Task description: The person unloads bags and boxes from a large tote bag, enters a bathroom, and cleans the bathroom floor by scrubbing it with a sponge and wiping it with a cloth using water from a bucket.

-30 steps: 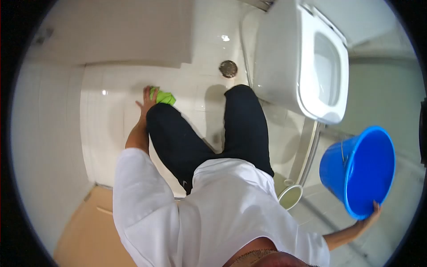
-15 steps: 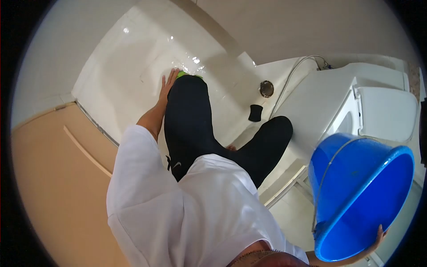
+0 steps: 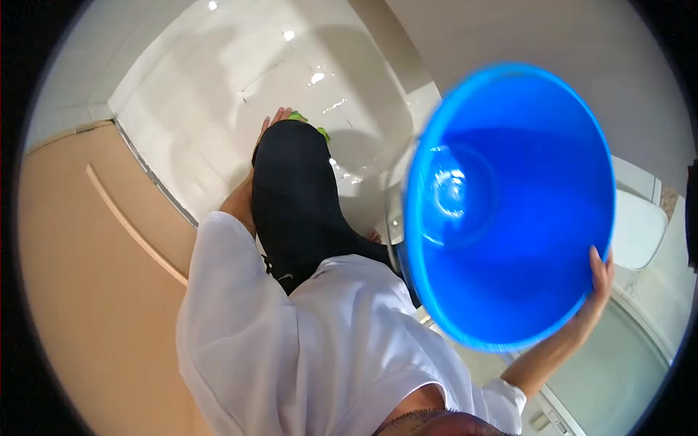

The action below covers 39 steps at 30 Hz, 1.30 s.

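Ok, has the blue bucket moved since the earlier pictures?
Yes: the blue bucket, held in the right hand, has moved up and leftward in the view against the toilet, which it now mostly hides.

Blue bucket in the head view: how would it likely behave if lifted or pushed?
The blue bucket is probably light for its size: only the right hand holds it, and no water shows inside. Its smooth, shiny surface may be slippery when wet. Being round, it could roll if laid on its side.
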{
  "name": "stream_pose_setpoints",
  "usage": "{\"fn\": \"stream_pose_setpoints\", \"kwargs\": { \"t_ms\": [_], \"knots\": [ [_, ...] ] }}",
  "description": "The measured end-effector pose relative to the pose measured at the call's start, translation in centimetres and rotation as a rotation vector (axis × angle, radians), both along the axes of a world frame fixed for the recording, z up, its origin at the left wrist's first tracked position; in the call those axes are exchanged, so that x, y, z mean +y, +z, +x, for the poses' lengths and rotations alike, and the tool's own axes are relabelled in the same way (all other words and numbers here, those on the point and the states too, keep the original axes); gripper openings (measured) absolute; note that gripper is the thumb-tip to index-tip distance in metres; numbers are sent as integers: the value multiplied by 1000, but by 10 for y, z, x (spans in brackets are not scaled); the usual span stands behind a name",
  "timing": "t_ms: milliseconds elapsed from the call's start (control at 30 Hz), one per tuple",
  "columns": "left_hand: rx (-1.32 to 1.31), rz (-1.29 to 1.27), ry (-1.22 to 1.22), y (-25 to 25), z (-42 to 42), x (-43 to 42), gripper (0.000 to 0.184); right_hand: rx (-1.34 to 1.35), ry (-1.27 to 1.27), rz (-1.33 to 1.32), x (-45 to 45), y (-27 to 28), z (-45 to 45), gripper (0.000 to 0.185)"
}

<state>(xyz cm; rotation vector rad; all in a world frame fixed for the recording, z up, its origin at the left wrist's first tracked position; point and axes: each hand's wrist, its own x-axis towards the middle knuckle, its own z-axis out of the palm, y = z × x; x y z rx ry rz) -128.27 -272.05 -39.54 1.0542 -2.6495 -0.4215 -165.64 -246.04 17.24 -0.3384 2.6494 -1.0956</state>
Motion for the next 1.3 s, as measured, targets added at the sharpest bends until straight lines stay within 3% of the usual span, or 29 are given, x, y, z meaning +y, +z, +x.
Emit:
{"fn": "stream_pose_setpoints", "kwargs": {
  "t_ms": [33,133,367,533,633,733,767,833,867,900,967,1067,1133,1200,1300],
  "knots": [
    [16,29,-3,6,1,2,73,-161,82,-210,-40,-17,40,64],
    [89,182,36,36,-2,1,71,-293,145,-250,-97,-82,56,58],
    [45,22,-55,-25,6,-9,66,-378,281,-397,-213,-183,95,34],
    [-10,35,-92,-17,5,-13,67,-409,310,-595,-290,-276,117,25],
    [1,-21,-106,-45,8,-15,68,-476,293,-739,-316,-308,133,24],
    [-124,16,-123,-35,7,-12,69,-437,260,-651,-323,-343,131,25],
    [-210,62,-103,-33,5,-12,69,-436,223,-661,-316,-338,122,25],
    [-227,50,-127,-44,6,-16,70,-703,358,-517,-301,-310,105,31],
    [-235,39,-117,-48,10,-18,71,-752,413,-433,-291,-298,94,51],
    [-252,33,-148,-48,12,-23,71,-760,381,-451,-277,-292,84,51],
    [-352,166,-187,-47,8,-34,68,-244,661,-157,-243,-277,59,65],
    [-427,192,-191,-37,2,-40,68,-314,864,-221,-142,-217,8,45],
    [-405,185,-155,-25,2,-37,67,-143,652,-478,-64,-213,-5,37],
    [-364,168,-181,-11,-6,-32,67,-108,520,-406,20,-211,-13,27],
    [-221,104,-431,-14,-50,-35,68,-385,85,-374,127,-249,5,23]
  ]
}}
